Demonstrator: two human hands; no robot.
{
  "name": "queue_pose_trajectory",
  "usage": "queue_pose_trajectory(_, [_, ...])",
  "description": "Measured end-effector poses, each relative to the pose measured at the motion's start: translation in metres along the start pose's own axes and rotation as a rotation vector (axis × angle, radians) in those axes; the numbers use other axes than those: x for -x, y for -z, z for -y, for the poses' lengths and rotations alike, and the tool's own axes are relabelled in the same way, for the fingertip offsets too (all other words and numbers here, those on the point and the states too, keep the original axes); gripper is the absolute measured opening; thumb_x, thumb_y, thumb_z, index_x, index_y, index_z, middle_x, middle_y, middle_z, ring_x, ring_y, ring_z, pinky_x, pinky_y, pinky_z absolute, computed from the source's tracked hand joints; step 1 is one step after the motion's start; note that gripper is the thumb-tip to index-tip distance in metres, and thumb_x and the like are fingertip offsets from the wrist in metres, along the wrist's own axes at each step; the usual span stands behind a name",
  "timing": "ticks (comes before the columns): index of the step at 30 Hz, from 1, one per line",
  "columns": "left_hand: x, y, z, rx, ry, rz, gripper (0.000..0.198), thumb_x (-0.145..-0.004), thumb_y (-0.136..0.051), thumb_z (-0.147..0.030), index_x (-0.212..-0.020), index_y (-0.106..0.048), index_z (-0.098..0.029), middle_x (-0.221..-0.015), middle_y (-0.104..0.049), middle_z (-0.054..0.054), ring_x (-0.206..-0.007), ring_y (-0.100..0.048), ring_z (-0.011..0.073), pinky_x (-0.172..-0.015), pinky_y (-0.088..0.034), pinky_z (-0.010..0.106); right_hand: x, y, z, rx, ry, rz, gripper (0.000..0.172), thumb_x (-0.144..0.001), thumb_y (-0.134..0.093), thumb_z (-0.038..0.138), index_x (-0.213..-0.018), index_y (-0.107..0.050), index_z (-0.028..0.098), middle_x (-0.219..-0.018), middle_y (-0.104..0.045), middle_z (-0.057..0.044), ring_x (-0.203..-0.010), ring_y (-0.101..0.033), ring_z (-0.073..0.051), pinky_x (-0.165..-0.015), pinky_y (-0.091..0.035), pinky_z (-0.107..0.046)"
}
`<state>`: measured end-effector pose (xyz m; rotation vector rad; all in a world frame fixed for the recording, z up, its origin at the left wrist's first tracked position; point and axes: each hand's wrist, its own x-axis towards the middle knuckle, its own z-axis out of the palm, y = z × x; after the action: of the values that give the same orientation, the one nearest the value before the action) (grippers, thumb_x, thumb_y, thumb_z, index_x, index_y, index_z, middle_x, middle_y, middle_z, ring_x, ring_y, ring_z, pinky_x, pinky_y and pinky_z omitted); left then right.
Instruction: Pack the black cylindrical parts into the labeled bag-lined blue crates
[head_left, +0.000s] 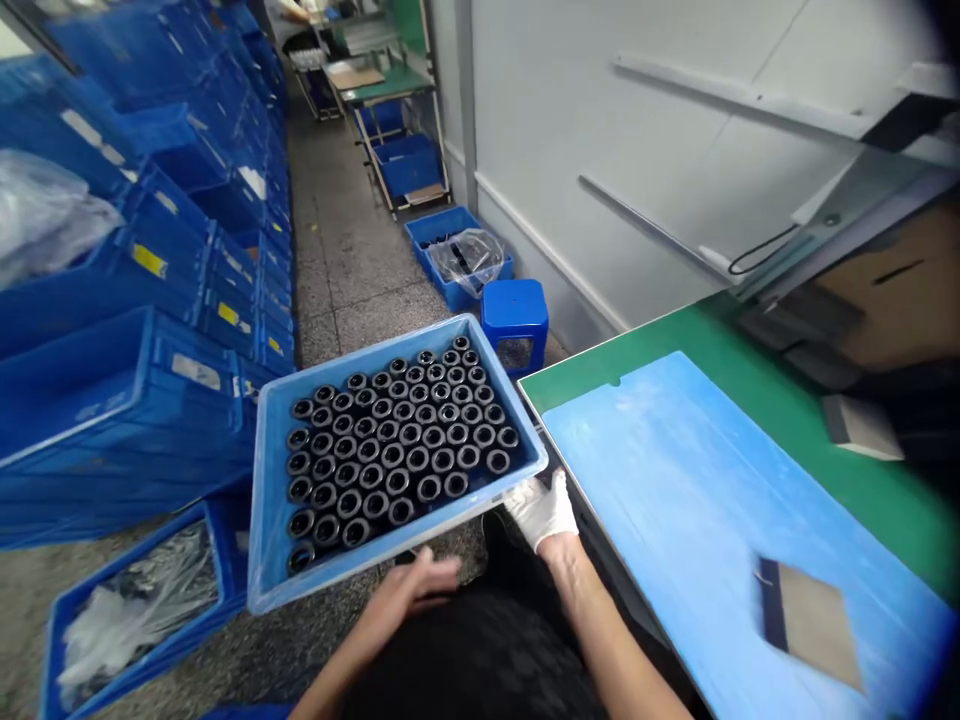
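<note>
A light-blue plastic tray in front of me holds many short black tubes standing upright in rows, their round hollow ends facing up. My right hand, in a white glove, grips the tray at its near right corner, with the fingers partly hidden behind the rim. Just below the near rim is my left hand, bare and slightly blurred. Its fingers are stretched out and appear to hold nothing; whether they touch the tray I cannot tell. What bears the tray underneath is hidden.
To the right stands a green-topped table with a blue sheet and a grey-and-black block. Stacked blue crates line the left. A blue stool and a blue bin stand beyond the tray, beside the aisle.
</note>
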<state>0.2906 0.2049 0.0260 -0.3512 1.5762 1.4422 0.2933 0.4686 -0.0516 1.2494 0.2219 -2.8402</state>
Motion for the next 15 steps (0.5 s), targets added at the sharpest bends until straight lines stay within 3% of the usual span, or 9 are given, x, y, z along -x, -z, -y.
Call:
queue_pose_trajectory(1, [0.001, -0.008, -0.019, -0.236, -0.066, -0.007, 0.050, -0.088, -0.052, -0.061, -0.088, -0.076, -0.017, -0.101, -0.073, 0.012, -0.098, -0.067, 0.0297, -0.092, -0.053, 0.042, -0.002, 0.001, 0.003, -0.014, -0.001, 0.001, 0.047, -0.098, -0.041, 0.057, -0.103, -0.066, 0.017, -0.089, -0.073, -0.009, -0.081, -0.070, -0.022, -0.074, -0.060, -0.040])
queue_pose_trajectory(3, [-0.011, -0.032, -0.060, -0.632, -0.341, -0.054, 0.041, -0.090, -0.055, -0.053, -0.080, -0.074, -0.017, -0.088, -0.072, 0.009, -0.092, -0.066, 0.0263, -0.093, -0.050, 0.039, -0.007, 0.001, 0.007, -0.048, 0.029, 0.002, 0.030, -0.095, -0.057, 0.049, -0.094, -0.066, 0.020, -0.076, -0.071, -0.001, -0.066, -0.067, -0.017, -0.070, -0.060, -0.034])
queue_pose_trajectory(6, [-0.059, -0.081, -0.105, -0.910, -0.780, -0.064, 0.029, -0.097, -0.046, -0.036, -0.105, -0.069, -0.020, -0.114, -0.067, 0.009, -0.111, -0.058, 0.0235, -0.105, -0.042, 0.038, -0.014, -0.001, 0.009, -0.096, 0.082, 0.000, 0.018, -0.086, -0.071, 0.037, -0.086, -0.064, 0.021, -0.072, -0.069, 0.003, -0.061, -0.065, -0.013, -0.065, -0.060, -0.027])
queue_pose_trajectory(8, [-0.094, -0.108, -0.109, -1.032, -0.887, -0.049, 0.032, -0.098, -0.044, -0.029, -0.124, -0.061, -0.021, -0.132, -0.059, 0.010, -0.123, -0.052, 0.0234, -0.109, -0.038, 0.040, -0.016, -0.002, 0.010, -0.114, 0.103, -0.010, 0.014, -0.083, -0.074, 0.030, -0.089, -0.065, 0.020, -0.080, -0.072, 0.001, -0.067, -0.066, -0.013, -0.063, -0.059, -0.024])
queue_pose_trajectory(10, [-0.120, -0.121, -0.096, -1.133, -0.897, -0.052, 0.039, -0.099, -0.040, -0.026, -0.136, -0.050, -0.020, -0.133, -0.056, 0.012, -0.123, -0.052, 0.0234, -0.108, -0.039, 0.041, -0.015, -0.002, 0.011, -0.124, 0.137, -0.033, 0.016, -0.079, -0.076, 0.022, -0.091, -0.066, 0.020, -0.080, -0.071, 0.001, -0.066, -0.066, -0.012, -0.059, -0.058, -0.021])
queue_pose_trajectory(12, [-0.131, -0.122, -0.080, -1.191, -0.885, -0.093, 0.039, -0.100, -0.037, -0.026, -0.138, -0.047, -0.019, -0.128, -0.058, 0.013, -0.120, -0.053, 0.0238, -0.106, -0.041, 0.042, -0.010, -0.003, 0.010, -0.125, 0.173, -0.049, 0.017, -0.076, -0.078, 0.019, -0.086, -0.065, 0.020, -0.071, -0.068, 0.004, -0.057, -0.061, -0.010, -0.054, -0.056, -0.019])
queue_pose_trajectory(15, [-0.132, -0.114, -0.071, -1.226, -0.878, -0.132, 0.031, -0.101, -0.039, -0.030, -0.125, -0.054, -0.018, -0.119, -0.060, 0.012, -0.116, -0.054, 0.0241, -0.103, -0.042, 0.042, 0.001, -0.006, 0.011, -0.088, 0.179, -0.018, 0.019, -0.073, -0.081, 0.022, -0.080, -0.063, 0.018, -0.069, -0.064, 0.003, -0.059, -0.061, -0.012, -0.055, -0.057, -0.022])
